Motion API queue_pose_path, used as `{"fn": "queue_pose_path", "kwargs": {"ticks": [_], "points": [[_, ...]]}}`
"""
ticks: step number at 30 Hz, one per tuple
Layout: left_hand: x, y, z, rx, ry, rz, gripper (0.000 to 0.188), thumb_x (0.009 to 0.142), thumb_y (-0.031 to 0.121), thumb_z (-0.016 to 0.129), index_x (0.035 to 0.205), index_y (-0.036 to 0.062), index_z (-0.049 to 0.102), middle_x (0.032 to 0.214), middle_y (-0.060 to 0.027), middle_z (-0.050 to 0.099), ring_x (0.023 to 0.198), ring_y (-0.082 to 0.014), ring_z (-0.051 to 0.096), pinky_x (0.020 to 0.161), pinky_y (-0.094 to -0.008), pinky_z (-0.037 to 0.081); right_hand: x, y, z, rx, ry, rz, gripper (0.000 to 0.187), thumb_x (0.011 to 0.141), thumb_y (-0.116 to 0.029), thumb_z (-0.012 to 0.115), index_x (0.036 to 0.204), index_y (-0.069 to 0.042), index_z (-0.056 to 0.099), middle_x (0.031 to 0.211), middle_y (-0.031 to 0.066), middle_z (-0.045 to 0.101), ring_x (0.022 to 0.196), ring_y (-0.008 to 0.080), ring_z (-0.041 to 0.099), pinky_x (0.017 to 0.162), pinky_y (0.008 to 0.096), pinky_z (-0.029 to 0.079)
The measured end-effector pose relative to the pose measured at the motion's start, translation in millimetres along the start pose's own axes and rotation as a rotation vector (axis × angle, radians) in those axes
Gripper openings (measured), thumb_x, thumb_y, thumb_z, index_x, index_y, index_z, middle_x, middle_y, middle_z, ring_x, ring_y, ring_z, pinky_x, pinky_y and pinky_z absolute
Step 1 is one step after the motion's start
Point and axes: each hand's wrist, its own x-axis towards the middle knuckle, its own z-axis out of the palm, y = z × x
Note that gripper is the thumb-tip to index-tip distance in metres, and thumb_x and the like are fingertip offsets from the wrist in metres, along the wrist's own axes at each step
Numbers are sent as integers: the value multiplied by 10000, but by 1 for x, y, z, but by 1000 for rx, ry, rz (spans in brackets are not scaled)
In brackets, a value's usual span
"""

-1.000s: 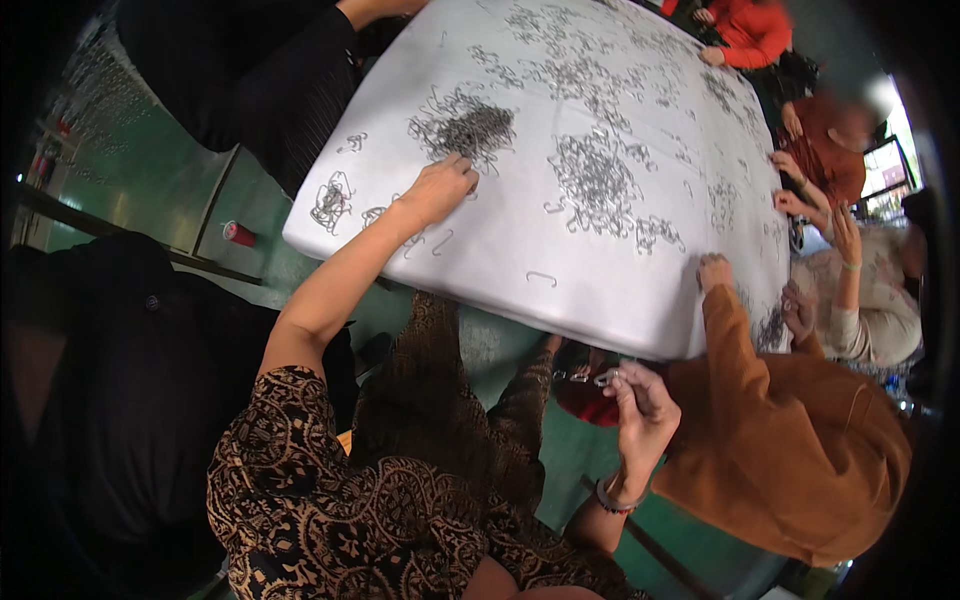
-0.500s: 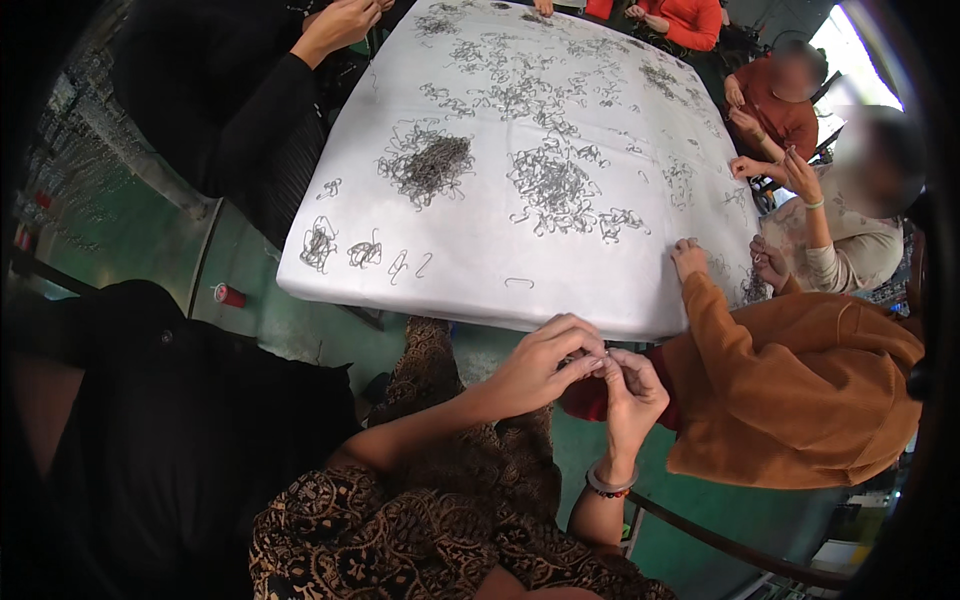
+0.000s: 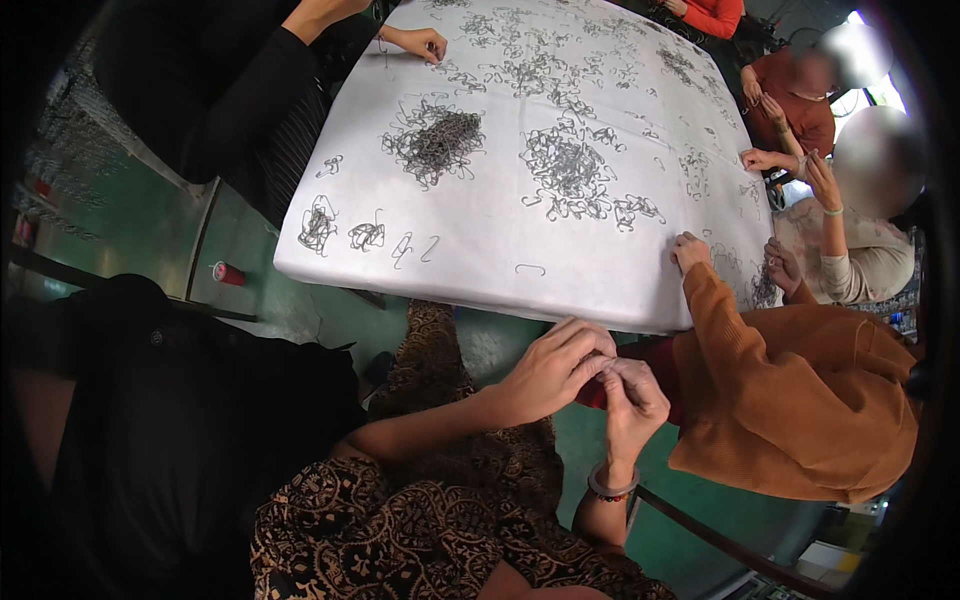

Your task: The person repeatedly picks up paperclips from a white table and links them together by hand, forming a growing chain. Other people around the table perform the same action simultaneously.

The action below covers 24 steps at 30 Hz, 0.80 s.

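Just off the near edge of the white-covered table point(image 3: 460, 275), my left hand point(image 3: 550, 370) and my right hand point(image 3: 632, 400) meet, fingertips pinched together. Whatever they hold is hidden or too small to make out. On the cloth, nearest my hands, lies a single bent wire piece point(image 3: 530, 268). Farther left are two small wire bundles point(image 3: 318, 226) and a few loose wire pieces point(image 3: 402, 250). Beyond them sit a dense dark heap of wire pieces point(image 3: 450, 142) and a looser, lighter heap point(image 3: 570, 170).
A person in a brown jacket point(image 3: 770, 400) sits close on my right, one hand point(image 3: 688, 250) on the table. Someone in black point(image 3: 190, 400) is at my left. Other people work around the table. A red cup point(image 3: 228, 273) stands at the left, below tabletop height.
My hands stay pinched together, shifting only slightly. At the far left, a person's hand has reached out over the table. The whole view has tilted a little.
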Motion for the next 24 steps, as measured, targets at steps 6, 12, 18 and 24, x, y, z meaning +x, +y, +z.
{"fn": "queue_pose_path", "kwargs": {"ticks": [6,12,18,24], "points": [[-1,-11,1,-96,14,51,92,869,58,654,956,37,629,947,-64,669,899,-236,640,816,-365,499,30,5,-18,29,62,102,134,844,68,630,966,80,686,867,132,677,738,161,622,648,249,496],[-9,-14,-5,83,34,88,85,889,119,650,944,55,636,947,-46,643,913,-236,609,864,-389,452,160,104,63,-135,-286,149,219,934,-93,604,1063,66,683,840,140,654,652,170,592,605,297,474],[-11,-12,-18,113,15,60,86,883,105,658,945,50,633,938,-49,640,921,-236,607,874,-389,454,186,192,131,-489,-329,-111,149,759,14,683,903,50,691,883,222,638,835,365,628,759,429,488],[-13,-17,-17,73,10,68,92,876,95,668,949,45,644,908,-51,659,883,-246,623,825,-379,478,173,193,124,-456,-281,-148,156,759,66,620,909,51,661,847,213,640,817,365,621,762,427,488]]}}
